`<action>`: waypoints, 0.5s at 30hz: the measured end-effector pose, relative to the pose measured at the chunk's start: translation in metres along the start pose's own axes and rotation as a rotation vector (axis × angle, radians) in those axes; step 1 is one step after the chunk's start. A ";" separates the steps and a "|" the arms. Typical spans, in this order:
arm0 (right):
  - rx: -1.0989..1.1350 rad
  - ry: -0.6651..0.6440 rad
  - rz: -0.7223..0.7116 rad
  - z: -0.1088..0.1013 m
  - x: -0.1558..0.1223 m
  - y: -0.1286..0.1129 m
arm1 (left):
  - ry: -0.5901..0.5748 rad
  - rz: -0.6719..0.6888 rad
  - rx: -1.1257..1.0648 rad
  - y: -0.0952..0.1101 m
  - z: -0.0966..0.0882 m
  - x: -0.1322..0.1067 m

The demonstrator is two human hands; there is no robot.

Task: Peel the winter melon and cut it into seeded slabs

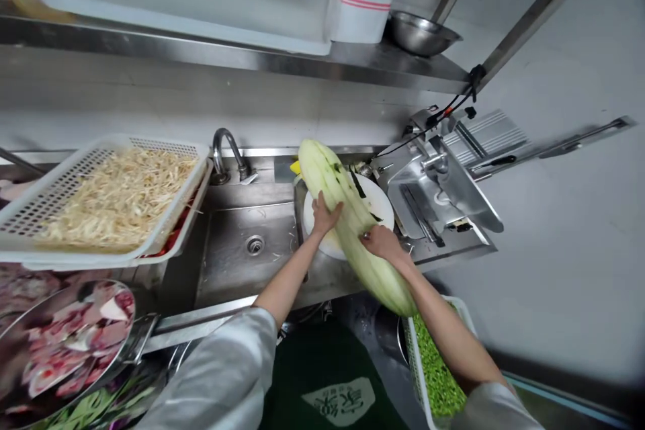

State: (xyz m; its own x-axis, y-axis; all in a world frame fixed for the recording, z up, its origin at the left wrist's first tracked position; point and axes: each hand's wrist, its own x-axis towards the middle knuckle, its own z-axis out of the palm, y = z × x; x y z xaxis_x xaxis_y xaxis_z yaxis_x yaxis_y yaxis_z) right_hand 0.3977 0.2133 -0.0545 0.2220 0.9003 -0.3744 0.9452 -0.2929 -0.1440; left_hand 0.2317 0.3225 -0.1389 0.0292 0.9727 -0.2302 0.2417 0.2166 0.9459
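Note:
A long, pale green winter melon (347, 228), mostly peeled, lies slanted over a round white cutting board (383, 205). Its near end juts out past the counter edge. My left hand (326, 215) grips the melon's left side at about mid-length, thumb and fingers spread around it. Lower down, my right hand (381, 243) is closed against the melon's right side. A small metal glint shows at its fingers; the tool itself is mostly hidden. Dark green strips of peel (359, 186) lie on the board, and some green patches remain near the melon's far end.
Left of the board is a steel sink (242, 242) with a faucet (226, 151). A white basket (113, 252) of bean sprouts stands further left, above a pan of meat (85, 336). At right sits a slicing machine (438, 181); below it, a basket of chopped greens (438, 369).

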 end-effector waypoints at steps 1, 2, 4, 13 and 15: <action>0.108 0.019 -0.044 -0.008 0.008 0.017 | 0.030 -0.024 0.031 0.004 0.010 0.002; 0.235 0.071 -0.086 -0.018 0.020 0.033 | 0.057 -0.058 0.049 0.006 0.019 0.003; 0.507 0.245 -0.179 -0.046 0.058 0.056 | 0.108 -0.112 0.039 0.005 0.029 0.003; 1.468 0.377 -0.644 -0.128 0.284 -0.103 | 0.258 -0.064 -0.148 -0.031 0.026 -0.002; 1.478 0.339 -0.691 -0.119 0.307 -0.149 | 0.285 -0.047 -0.205 -0.041 0.026 -0.003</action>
State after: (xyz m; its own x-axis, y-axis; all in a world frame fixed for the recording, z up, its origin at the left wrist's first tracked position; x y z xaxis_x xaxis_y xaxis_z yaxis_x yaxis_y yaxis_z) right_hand 0.3534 0.5716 -0.0386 0.1115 0.9477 0.2989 -0.1006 0.3100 -0.9454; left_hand 0.2475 0.3083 -0.1828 -0.2561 0.9391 -0.2291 0.0357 0.2461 0.9686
